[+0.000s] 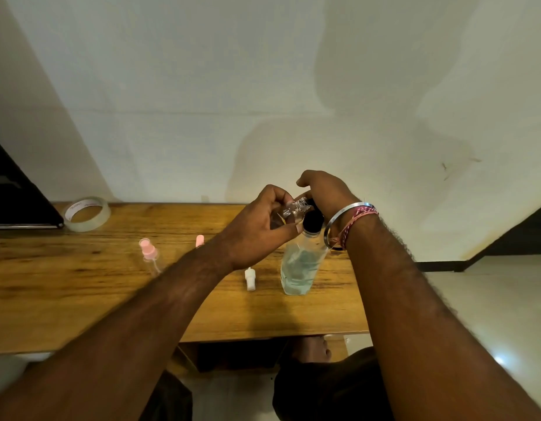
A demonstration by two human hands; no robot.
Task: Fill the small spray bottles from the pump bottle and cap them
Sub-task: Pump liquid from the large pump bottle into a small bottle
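A clear pump bottle (301,265) with pale blue liquid and a black pump top (312,221) stands on the wooden table (81,284). My left hand (257,229) grips a small clear spray bottle (292,211), uncapped, tilted with its neck at the pump's nozzle. My right hand (327,192) rests on top of the pump head, fingers curved over it. A white spray cap (250,279) lies on the table left of the pump bottle. A small bottle with a pink cap (149,253) stands further left, and another pink cap (199,240) shows behind my left forearm.
A roll of clear tape (87,213) lies at the table's back left, beside a dark flat object (17,192). A pale wall rises directly behind the table. The table's right edge ends just past the pump bottle, with light floor beyond.
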